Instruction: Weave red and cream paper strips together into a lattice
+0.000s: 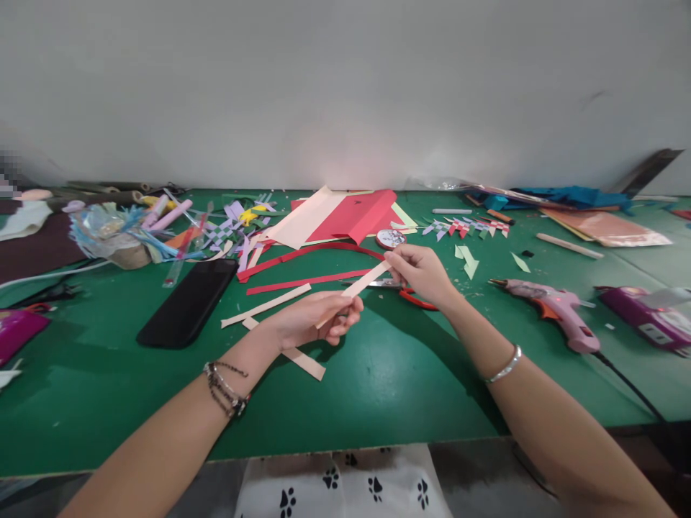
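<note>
A cream paper strip (pixel 366 279) is stretched at a slant between my two hands above the green table. My left hand (pixel 318 319) pinches its lower part, and the strip's end shows over the fingers. My right hand (pixel 418 272) grips the upper end between thumb and fingertips. Beneath and beside my left hand lie other cream strips (pixel 270 303). Two red paper strips (pixel 307 281) lie just behind, one of them curved. Scissors with red handles (pixel 418 298) rest under my right hand, partly hidden by it.
A black phone (pixel 188 302) lies at left. Red and cream paper sheets (pixel 345 216) are piled at the back, near woven paper pieces (pixel 467 227) and a round tin (pixel 390 239). At right are a pink glue gun (pixel 556 309) with its cord and a purple device (pixel 648 316).
</note>
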Tool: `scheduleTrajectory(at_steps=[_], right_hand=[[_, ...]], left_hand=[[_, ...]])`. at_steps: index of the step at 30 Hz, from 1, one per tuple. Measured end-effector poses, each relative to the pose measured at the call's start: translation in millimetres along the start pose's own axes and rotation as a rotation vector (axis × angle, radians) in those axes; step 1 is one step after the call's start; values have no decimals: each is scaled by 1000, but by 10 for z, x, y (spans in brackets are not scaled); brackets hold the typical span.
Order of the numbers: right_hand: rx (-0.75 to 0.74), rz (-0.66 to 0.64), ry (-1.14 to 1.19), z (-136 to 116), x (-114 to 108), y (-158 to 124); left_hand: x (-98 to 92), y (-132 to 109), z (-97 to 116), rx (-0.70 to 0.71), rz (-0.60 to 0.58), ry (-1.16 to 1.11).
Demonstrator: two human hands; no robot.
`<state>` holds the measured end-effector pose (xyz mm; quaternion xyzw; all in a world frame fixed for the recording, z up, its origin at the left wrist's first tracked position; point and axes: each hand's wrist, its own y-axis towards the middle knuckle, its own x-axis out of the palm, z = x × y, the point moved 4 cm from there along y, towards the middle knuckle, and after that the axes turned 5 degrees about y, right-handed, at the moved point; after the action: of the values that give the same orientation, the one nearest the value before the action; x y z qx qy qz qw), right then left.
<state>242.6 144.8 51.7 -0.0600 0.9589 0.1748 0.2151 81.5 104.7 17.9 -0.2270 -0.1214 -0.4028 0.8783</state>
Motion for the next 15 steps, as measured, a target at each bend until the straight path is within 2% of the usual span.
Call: scheduleTrajectory(at_steps=[5,9,15], right_hand=[[7,-13,9,10,15,-2],[1,-12,-3,6,9,-2],[1,-7,-14,21,-17,4]], left_hand=[[46,-22,-34,-58,-81,30],[22,-22,-28,-23,-116,-2],[-3,-10,-10,24,-91,37]])
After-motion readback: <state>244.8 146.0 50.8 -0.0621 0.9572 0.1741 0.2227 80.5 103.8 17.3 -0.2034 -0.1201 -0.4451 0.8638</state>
